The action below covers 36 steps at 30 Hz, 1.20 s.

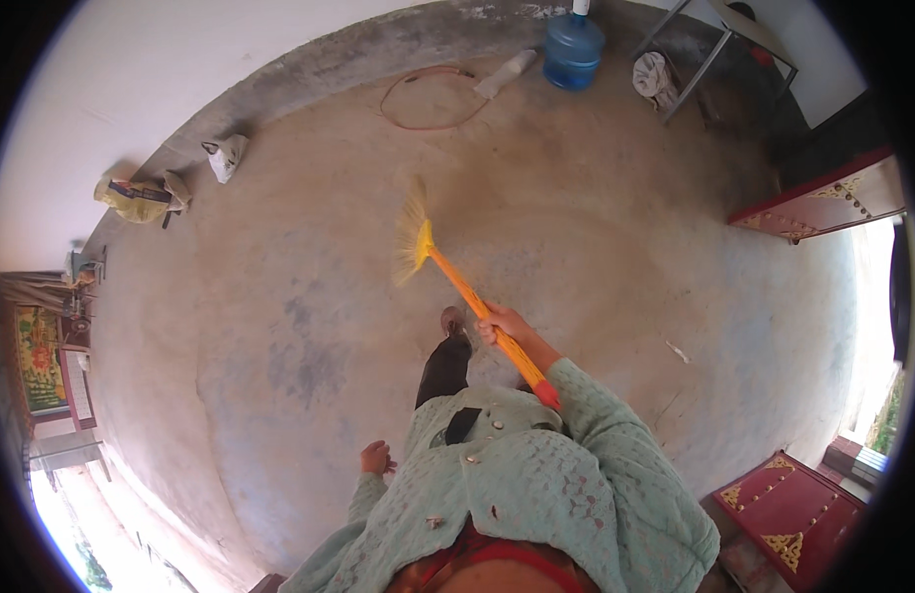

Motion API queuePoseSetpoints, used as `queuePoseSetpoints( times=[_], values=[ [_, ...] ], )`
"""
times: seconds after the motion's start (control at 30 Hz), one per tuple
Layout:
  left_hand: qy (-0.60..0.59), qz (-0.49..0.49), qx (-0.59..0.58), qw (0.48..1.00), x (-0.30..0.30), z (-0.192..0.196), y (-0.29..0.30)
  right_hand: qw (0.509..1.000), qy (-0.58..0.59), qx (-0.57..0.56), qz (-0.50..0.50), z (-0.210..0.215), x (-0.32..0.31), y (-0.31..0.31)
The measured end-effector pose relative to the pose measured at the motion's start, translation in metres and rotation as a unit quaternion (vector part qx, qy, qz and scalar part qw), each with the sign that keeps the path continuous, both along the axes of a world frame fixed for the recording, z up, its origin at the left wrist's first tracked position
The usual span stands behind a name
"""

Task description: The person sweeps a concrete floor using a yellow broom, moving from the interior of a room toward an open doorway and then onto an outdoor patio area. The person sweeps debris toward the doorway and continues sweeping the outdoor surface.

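Observation:
A broom (477,301) with an orange handle, a red end cap and yellow bristles slants away from my body to the upper left. My right hand (505,324) is wrapped round the handle, on its lower half near my waist. The bristles fan out low over the concrete floor (309,257), slightly blurred; whether they touch it I cannot tell. My left hand (377,459) hangs beside my left hip, fingers curled in, with nothing visible in it. One brown shoe (452,319) shows ahead of my dark trouser leg, just left of the broom handle.
Along the far wall are a blue water jug (574,51), a coiled hose (428,99), a white sack (655,79) and a metal-legged table (714,44). Bags (139,198) lie by the left wall. Red door leaves (793,509) flank the right-hand opening. A white scrap (679,352) lies on the floor.

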<state>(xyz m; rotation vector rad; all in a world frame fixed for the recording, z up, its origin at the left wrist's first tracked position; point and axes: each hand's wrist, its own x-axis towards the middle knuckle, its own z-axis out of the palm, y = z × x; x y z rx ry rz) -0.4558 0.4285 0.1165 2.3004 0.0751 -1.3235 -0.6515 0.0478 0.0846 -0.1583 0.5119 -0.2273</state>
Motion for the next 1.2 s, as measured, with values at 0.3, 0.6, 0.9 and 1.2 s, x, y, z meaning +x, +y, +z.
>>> queuePoseSetpoints(
  times=[0.3, 0.6, 0.9, 1.2],
  values=[
    [0.094, 0.074, -0.064, 0.991, 0.081, -0.047, -0.107, 0.975, 0.164, 0.121, -0.092, -0.047, -0.01, -0.09],
    [0.084, 0.018, 0.006, 0.996, 0.14, -0.045, -0.158, 0.905, 0.275, 0.106, -0.305, 0.032, -0.104, -0.116],
    [0.039, -0.019, 0.011, 0.999, 0.1, -0.022, -0.165, 0.98, 0.107, 0.076, -0.151, 0.084, -0.074, -0.126],
    [0.043, 0.0, 0.07, 0.997, 0.058, 0.018, -0.174, 1.0, -0.001, 0.023, -0.009, -0.067, 0.115, -0.23]
  ],
)
